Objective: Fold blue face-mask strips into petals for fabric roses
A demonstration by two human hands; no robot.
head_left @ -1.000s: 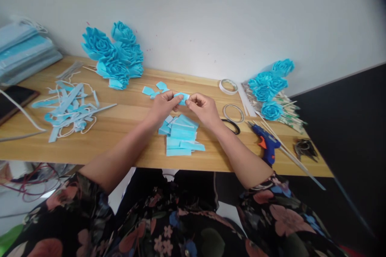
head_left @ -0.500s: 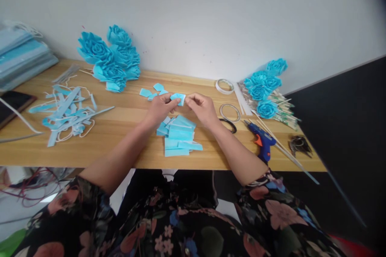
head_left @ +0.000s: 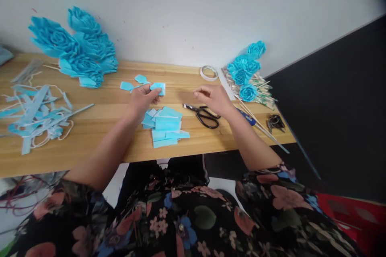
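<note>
Between the thumb and fingers of my left hand (head_left: 143, 98) is a small folded piece of blue mask fabric (head_left: 158, 88). My right hand (head_left: 214, 97) hovers to the right with thumb and fingers pinched together; whether anything is in them is too small to tell. Just below it lie black-handled scissors (head_left: 207, 117), blades pointing left. Several cut blue fabric pieces (head_left: 165, 125) overlap in a pile below my left hand. Behind that hand lie more small blue cut pieces (head_left: 126, 86).
Blue fabric flowers (head_left: 84, 44) stand at the back left, with smaller blue flowers (head_left: 247, 92) at the right. Mask trimmings (head_left: 39, 116) lie left. A white tape roll (head_left: 208, 73), a glue gun (head_left: 246, 116) partly behind my forearm, and dark clips (head_left: 275, 123) are at the right.
My right hand has moved away from the fabric piece, which my left hand still holds. The scissors now show fully below the right hand. The whole view has shifted toward the right.
</note>
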